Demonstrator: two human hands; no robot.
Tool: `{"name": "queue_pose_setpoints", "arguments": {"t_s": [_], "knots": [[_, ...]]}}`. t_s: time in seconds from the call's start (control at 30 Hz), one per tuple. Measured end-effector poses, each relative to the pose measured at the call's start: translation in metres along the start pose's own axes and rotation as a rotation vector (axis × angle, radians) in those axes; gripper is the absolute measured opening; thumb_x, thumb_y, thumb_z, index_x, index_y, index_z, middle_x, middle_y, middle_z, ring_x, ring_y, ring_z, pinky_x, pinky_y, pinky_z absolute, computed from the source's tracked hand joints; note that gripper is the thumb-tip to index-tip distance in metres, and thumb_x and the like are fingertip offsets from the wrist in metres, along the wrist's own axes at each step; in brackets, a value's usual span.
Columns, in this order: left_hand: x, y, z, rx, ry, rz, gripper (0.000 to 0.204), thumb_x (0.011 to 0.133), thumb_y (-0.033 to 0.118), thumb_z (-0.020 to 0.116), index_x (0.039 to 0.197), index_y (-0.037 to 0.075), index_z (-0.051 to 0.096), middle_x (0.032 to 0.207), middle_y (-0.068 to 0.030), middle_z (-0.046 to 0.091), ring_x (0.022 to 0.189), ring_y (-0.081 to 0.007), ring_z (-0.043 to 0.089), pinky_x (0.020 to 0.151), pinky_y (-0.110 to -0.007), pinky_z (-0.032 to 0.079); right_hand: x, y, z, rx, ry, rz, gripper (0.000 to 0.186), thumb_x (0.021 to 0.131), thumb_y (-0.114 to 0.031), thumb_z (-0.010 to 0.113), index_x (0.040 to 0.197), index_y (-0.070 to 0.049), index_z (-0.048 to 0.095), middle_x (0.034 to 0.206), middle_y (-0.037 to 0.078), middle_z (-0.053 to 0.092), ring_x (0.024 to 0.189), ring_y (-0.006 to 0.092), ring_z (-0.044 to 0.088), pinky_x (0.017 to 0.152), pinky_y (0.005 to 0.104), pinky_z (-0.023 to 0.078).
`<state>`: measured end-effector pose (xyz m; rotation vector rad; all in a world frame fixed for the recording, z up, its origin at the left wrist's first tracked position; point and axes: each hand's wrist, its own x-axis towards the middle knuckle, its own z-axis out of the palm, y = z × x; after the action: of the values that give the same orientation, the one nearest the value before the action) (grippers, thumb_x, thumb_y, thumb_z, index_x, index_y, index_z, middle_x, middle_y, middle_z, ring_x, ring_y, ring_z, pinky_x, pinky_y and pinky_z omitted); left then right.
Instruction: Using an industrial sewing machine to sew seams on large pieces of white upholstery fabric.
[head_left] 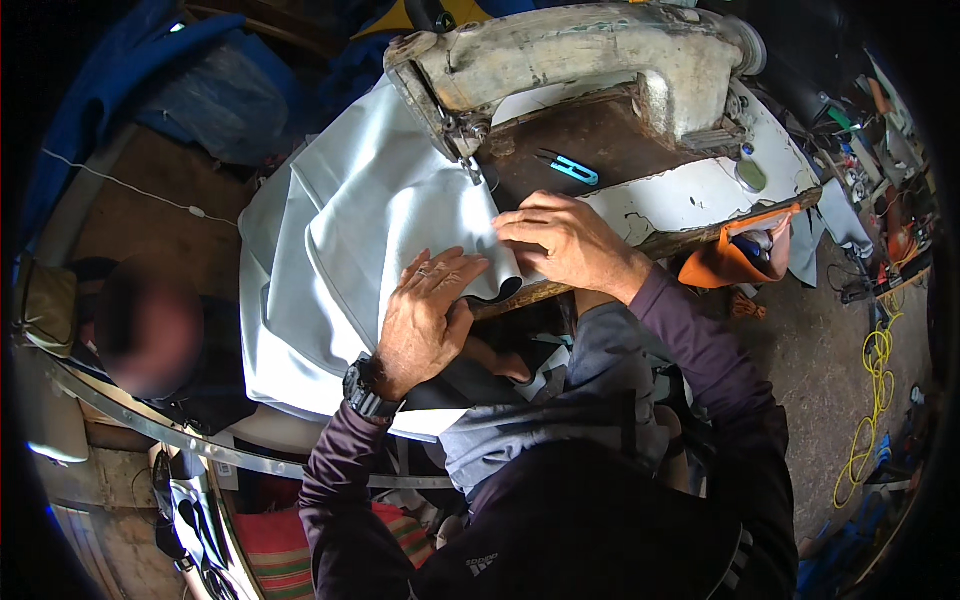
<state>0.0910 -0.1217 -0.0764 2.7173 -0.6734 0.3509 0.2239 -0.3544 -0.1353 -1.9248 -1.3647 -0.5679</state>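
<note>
A large silver-grey sheet of vinyl-like material (345,215) lies in folds under the needle end of an old, worn sewing machine (560,65). Its near edge curls over at the table's rim and shows a dark underside. My left hand (430,315) rests flat on the sheet with the fingers stretched out. On the sheet's right edge, just below the presser foot (472,172), my right hand (575,240) has its fingers closed, thumb hidden beneath. Blue thread snips (568,168) lie on the machine bed behind that hand.
An orange pouch (735,255) hangs from the table's right edge, near a small round tin (750,176). At left a person (150,325) is close to the sheet. A yellow cord (868,400) coils on the floor at right, below clutter. A white cable (140,180) crosses the brown board.
</note>
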Motion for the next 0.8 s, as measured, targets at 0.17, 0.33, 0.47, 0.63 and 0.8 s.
{"name": "queue_pose_setpoints", "arguments": {"t_s": [0.17,0.33,0.47,0.63,0.8], "knots": [[0.001,0.007,0.004,-0.013,0.014,-0.036,0.054,0.082,-0.001,0.058,0.134,0.004,0.069,0.136,-0.0158,0.07,0.137,-0.0352,0.06,0.124,-0.057,0.038,-0.004,-0.012,-0.01,-0.031,-0.01,-0.049,0.038,0.074,-0.006,0.084,0.112,-0.009,0.078,0.128,0.0,0.075,0.111,0.0233,0.068,0.093,0.037,0.06],[-0.005,0.004,0.009,-0.006,0.002,-0.034,0.056,0.08,-0.004,0.055,0.133,0.003,0.069,0.136,-0.0168,0.07,0.138,-0.0351,0.06,0.125,-0.056,0.037,-0.012,-0.022,-0.012,-0.128,-0.031,-0.128,0.034,0.076,-0.009,0.083,0.109,-0.01,0.076,0.128,0.001,0.071,0.115,0.0233,0.065,0.098,0.0368,0.058],[-0.009,0.001,0.022,0.124,0.025,-0.02,0.059,0.078,-0.006,0.057,0.134,0.007,0.07,0.138,-0.0124,0.07,0.139,-0.0322,0.06,0.125,-0.055,0.038,-0.014,-0.022,-0.012,-0.132,-0.013,-0.138,0.024,0.078,-0.01,0.081,0.101,-0.008,0.074,0.121,0.001,0.071,0.111,0.0222,0.065,0.098,0.0361,0.057],[-0.019,-0.013,0.019,0.3,0.12,-0.026,0.064,0.076,-0.01,0.057,0.135,0.011,0.071,0.139,-0.0078,0.07,0.14,-0.0283,0.06,0.125,-0.054,0.038,-0.012,-0.026,-0.01,-0.036,0.019,-0.096,0.025,0.075,-0.003,0.083,0.098,-0.004,0.075,0.112,0.004,0.076,0.108,0.0244,0.069,0.092,0.037,0.06],[-0.036,-0.052,-0.002,0.31,-0.002,-0.001,0.06,0.08,-0.008,0.057,0.134,0.011,0.072,0.14,-0.0077,0.071,0.139,-0.0269,0.061,0.126,-0.052,0.038,-0.012,-0.046,0.01,-0.054,0.022,-0.134,0.014,0.083,-0.006,0.079,0.096,-0.002,0.075,0.102,0.006,0.076,0.101,0.0229,0.07,0.088,0.0355,0.059]]}}
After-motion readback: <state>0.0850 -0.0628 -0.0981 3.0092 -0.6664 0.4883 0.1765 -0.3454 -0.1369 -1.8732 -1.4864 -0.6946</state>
